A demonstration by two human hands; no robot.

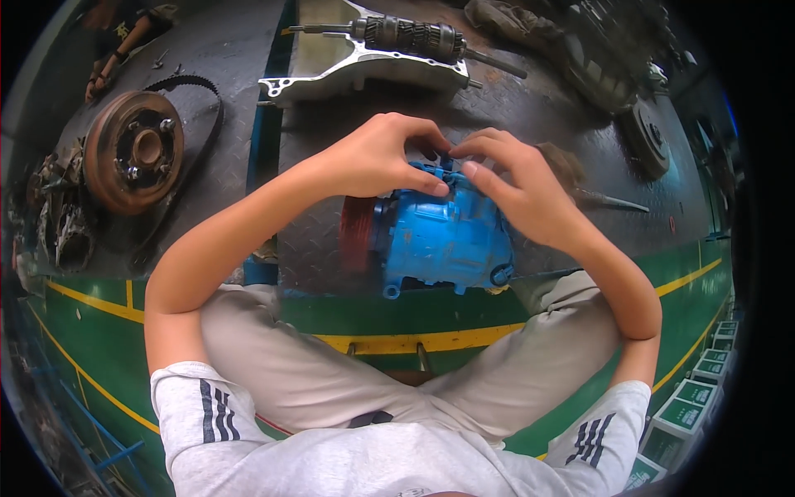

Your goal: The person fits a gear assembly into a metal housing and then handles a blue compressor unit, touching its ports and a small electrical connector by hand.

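Note:
A blue compressor (451, 236) with a reddish-brown pulley (358, 236) on its left end lies at the near edge of the metal bench. My left hand (385, 153) curls over its top from the left, the thumb pressed near a small blue fitting (447, 166) and the fingers bent behind it. From the right, my right hand (522, 178) meets it there, thumb and forefinger closed about the same fitting. The fingertips of both hands nearly touch. What exactly lies between them is partly hidden.
Behind the compressor stands an open metal housing (373, 79) with a geared shaft (414, 37) across it. A rusty pulley wheel (137, 151) and black belt (220, 116) lie left. A pointed metal tool (613, 201) rests right. Another person's hand (98, 85) shows far left.

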